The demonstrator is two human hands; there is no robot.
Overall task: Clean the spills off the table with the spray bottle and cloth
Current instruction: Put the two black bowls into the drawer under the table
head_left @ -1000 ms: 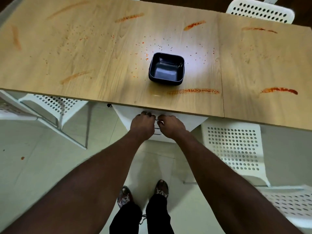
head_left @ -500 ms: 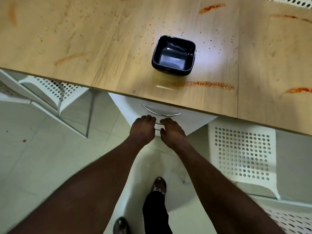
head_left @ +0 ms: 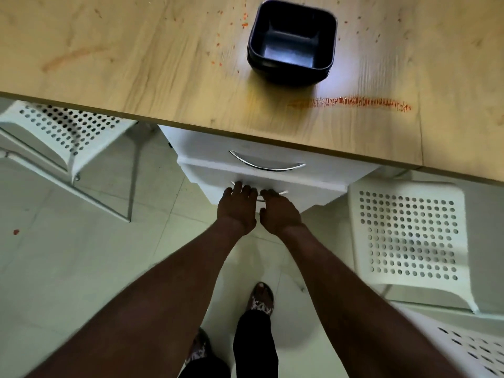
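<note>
Head view: spill (head_left: 354,102) well beyond left grip (head_left: 236,211), right grip (head_left: 281,214), both on handle (head_left: 283,192).

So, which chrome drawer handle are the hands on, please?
The lower curved chrome handle, held by the left hand and right hand; the upper handle is untouched.

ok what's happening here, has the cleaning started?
Not yet. A person stands at the wooden table, left hand and right hand both gripping the lower handle of the white drawer unit under it. The upper handle is untouched. No cleaning gear is in view. The red streak and red specks lie unwiped on the table near a black square bowl.
</note>
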